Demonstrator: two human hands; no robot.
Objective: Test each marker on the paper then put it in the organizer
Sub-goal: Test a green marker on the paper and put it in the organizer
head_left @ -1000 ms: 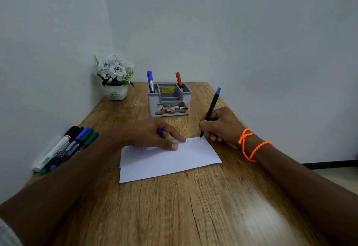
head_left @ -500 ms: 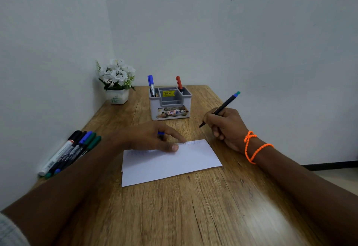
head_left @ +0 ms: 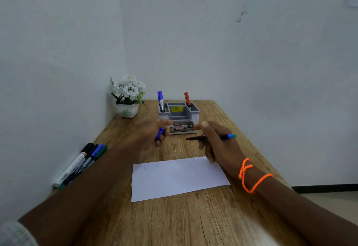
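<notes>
My right hand [head_left: 217,143] grips a thin black marker [head_left: 225,136] with a blue-green end, held level above the table, its tip pointing left. My left hand [head_left: 153,135] is raised off the paper and pinches a small blue cap [head_left: 159,133]. Both hands hover between the white paper [head_left: 178,179], which carries faint scribbles along its far edge, and the grey organizer [head_left: 179,115]. A blue marker [head_left: 160,100] stands in the organizer's left slot and a red marker [head_left: 187,98] in its right slot. Several more markers [head_left: 81,164] lie in a row by the left wall.
A white pot of white flowers [head_left: 127,96] stands in the far left corner of the wooden table [head_left: 174,222]. Walls close off the table's left and far sides. The right table edge drops to the floor.
My right hand lifted the marker off the paper and turned it level. My left hand rose from the paper with the blue cap, and both hands came together in front of the organizer.
</notes>
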